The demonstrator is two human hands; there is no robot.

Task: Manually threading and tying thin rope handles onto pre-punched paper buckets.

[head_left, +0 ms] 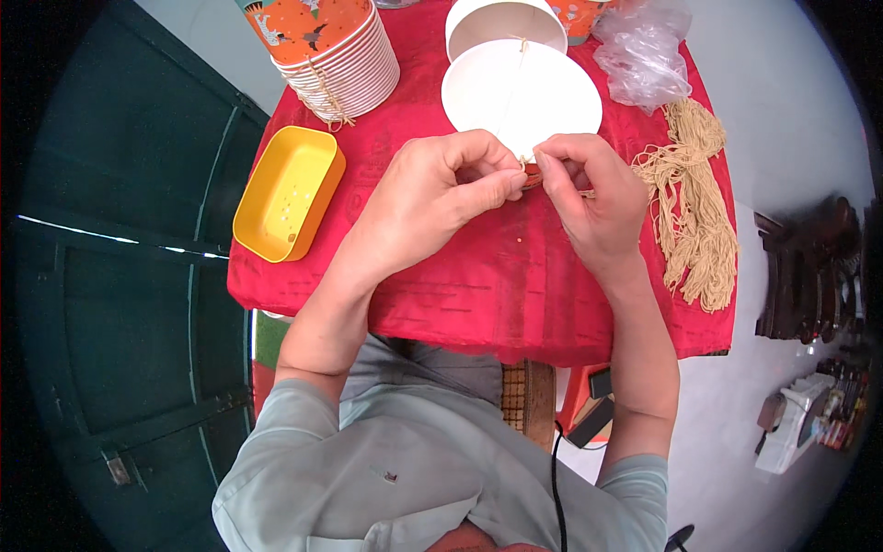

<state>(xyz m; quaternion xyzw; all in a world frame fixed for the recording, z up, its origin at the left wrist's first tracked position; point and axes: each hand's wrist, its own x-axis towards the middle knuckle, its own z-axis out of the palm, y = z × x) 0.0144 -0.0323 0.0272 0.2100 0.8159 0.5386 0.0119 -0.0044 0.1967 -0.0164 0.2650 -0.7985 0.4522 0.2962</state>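
A white round paper bucket (492, 87), with a bit of orange at its near edge, is on the red-covered table in front of me. Beige cord shows at its far rim and at its near rim. At the near rim, my left hand (432, 189) is closed in a pinch on the cord (523, 164). My right hand (598, 193) pinches the same cord from the other side, its thumb and forefinger pressed together. The fingers partly cover the cord, so I cannot tell whether it is knotted. A loose cord end shows beside my right fingers.
A stack of orange-printed paper buckets (354, 74) with cord stands far left, above a yellow tray (322, 198) holding small bits. Another white bucket (460, 37) lies behind. A clear plastic bag (644, 64) and a beige cord bundle (694, 221) are at the right.
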